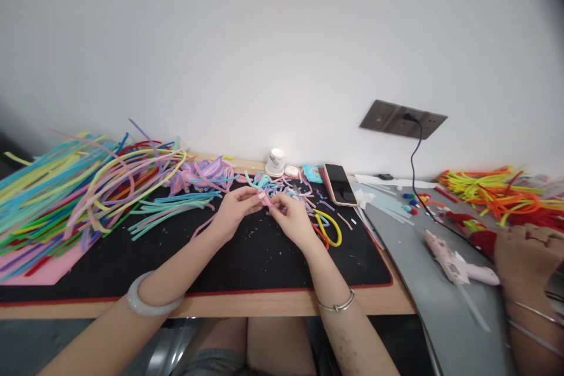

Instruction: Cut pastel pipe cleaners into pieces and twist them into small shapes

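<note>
Over the middle of the black mat [264,270], my left hand [238,208] and my right hand [291,217] meet, both with fingers pinched on a small pink pipe cleaner piece [265,200]. Its exact shape is partly hidden by my fingertips. Just behind them lie short purple, pink and teal pipe cleaner pieces [293,186]. A bunch of teal pipe cleaners [176,211] rests left of my left hand. Right of my right hand is a bent yellow pipe cleaner loop [335,229].
Many coloured pipe cleaners [88,188] fill the left side. A paper cup [276,161], a white case [291,171] and a phone [340,184] stand along the back. On the grey table lies a pink glue gun [456,261], its cord crossing to the wall socket. Another person's hand [526,258] is beside it.
</note>
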Tool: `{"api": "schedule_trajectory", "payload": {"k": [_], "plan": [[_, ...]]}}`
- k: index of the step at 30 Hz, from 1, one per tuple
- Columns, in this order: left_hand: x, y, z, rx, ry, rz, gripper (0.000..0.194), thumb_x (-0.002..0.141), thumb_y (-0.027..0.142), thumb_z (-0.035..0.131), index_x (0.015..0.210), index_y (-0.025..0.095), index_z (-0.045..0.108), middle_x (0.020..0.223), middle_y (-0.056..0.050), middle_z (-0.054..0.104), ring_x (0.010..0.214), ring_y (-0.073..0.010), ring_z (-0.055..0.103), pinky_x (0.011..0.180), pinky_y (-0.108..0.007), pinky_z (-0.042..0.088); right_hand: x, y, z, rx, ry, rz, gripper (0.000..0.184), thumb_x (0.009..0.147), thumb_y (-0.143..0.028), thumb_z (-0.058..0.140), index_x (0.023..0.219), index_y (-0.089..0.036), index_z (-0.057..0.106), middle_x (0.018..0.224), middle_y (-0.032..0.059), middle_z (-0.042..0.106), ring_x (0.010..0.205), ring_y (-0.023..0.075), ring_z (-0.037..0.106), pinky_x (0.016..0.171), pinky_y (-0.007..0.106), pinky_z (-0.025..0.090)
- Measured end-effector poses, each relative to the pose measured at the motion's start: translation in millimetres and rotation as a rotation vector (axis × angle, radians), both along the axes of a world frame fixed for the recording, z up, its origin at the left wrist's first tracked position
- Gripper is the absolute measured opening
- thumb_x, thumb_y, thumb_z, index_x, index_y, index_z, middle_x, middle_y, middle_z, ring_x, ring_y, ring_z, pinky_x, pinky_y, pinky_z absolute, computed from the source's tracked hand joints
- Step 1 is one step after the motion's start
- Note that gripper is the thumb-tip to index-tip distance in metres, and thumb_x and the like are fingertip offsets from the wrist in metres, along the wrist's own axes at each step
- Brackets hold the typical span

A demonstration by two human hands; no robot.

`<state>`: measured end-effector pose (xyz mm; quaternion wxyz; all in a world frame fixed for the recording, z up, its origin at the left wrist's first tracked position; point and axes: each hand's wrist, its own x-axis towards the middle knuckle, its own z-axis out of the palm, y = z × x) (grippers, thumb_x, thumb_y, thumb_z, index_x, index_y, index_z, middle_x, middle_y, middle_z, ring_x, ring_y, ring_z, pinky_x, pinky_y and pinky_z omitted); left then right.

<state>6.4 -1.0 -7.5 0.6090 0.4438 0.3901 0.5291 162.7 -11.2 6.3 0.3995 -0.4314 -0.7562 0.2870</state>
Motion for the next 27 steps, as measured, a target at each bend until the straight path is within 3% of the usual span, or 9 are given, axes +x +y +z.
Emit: {"api": "schedule_trajectory", "payload": {"k": [4,7,9,12,16,19,23,27], "plan": [[-3.6,1.5,1.6,0.054,0.16,0.038,0.029,0.069,0.041,0.061,0.08,0.014,0.057,0.067,0.0,0.058,0.059,-0.0101,0.054,0.059,-0.024,0.045,7.7,5.3,-3.3,-0.031,0.055,-0.099,0.018,0.078,-0.021,0.045,0.086,-0.017,0.061,0.069,0.0019,0.06,0.06,0.013,0.052,0.057,0.023,0.04],[-10.4,4.9,4.9,0.242,0.405,0.311,0.027,0.072,0.043,0.056,0.077,0.017,0.053,0.061,0.003,0.05,0.053,-0.0093,0.046,0.055,-0.022,0.039,13.6,7.5,-3.1,-0.05,0.069,-0.127,0.018,0.077,-0.021,0.046,0.086,-0.017,0.062,0.07,0.0027,0.061,0.06,0.0135,0.053,0.055,0.023,0.04],[-15.9,7.5,8.8,0.411,0.632,0.413,0.025,0.073,0.041,0.055,0.082,0.017,0.055,0.074,-0.001,0.055,0.067,-0.0131,0.049,0.066,-0.026,0.04,15.2,7.5,-2.6,-0.066,0.053,-0.089,0.018,0.076,-0.021,0.048,0.085,-0.018,0.063,0.072,0.0028,0.062,0.061,0.0136,0.053,0.055,0.023,0.04],[-21.3,10.0,14.4,0.6,0.816,0.242,0.022,0.075,0.039,0.053,0.075,0.018,0.059,0.083,-0.003,0.059,0.085,-0.0183,0.05,0.08,-0.031,0.036,14.4,6.7,-2.3,-0.084,0.022,-0.016,0.017,0.074,-0.019,0.05,0.085,-0.018,0.063,0.074,0.0026,0.061,0.061,0.0128,0.052,0.056,0.023,0.04],[-21.0,9.7,15.1,0.531,0.799,0.021,0.03,0.078,0.041,0.048,0.064,0.017,0.059,0.066,-0.001,0.057,0.073,-0.0173,0.05,0.07,-0.027,0.037,11.8,6.2,-1.6,-0.091,0.019,0.02,0.016,0.073,-0.018,0.05,0.083,-0.017,0.063,0.074,0.0021,0.06,0.059,0.0117,0.05,0.056,0.023,0.039],[-19.4,9.0,11.1,0.485,0.777,-0.029,0.03,0.077,0.041,0.048,0.068,0.016,0.061,0.066,0.0,0.058,0.067,-0.0158,0.049,0.065,-0.026,0.036,10.6,5.8,-0.8,-0.098,0.021,0.035,0.016,0.075,-0.02,0.048,0.082,-0.016,0.061,0.071,0.0007,0.058,0.058,0.0108,0.048,0.055,0.022,0.037],[-18.8,10.7,5.0,0.538,0.821,-0.025,0.028,0.076,0.041,0.051,0.067,0.018,0.063,0.074,-0.001,0.061,0.079,-0.0179,0.051,0.074,-0.028,0.037,9.4,5.4,-1.6,-0.072,-0.042,0.055,0.016,0.077,-0.022,0.047,0.071,-0.015,0.06,0.063,-0.0011,0.053,0.057,0.0104,0.045,0.054,0.022,0.034],[-19.6,12.1,2.6,0.586,0.86,0.003,0.024,0.072,0.041,0.056,0.066,0.02,0.065,0.074,-0.003,0.06,0.087,-0.0196,0.049,0.079,-0.03,0.038,9.2,5.4,-2.6,-0.021,-0.054,0.044,0.013,0.076,-0.018,0.049,0.071,-0.016,0.06,0.069,0.0006,0.057,0.064,0.0122,0.049,0.06,0.023,0.036]]}}
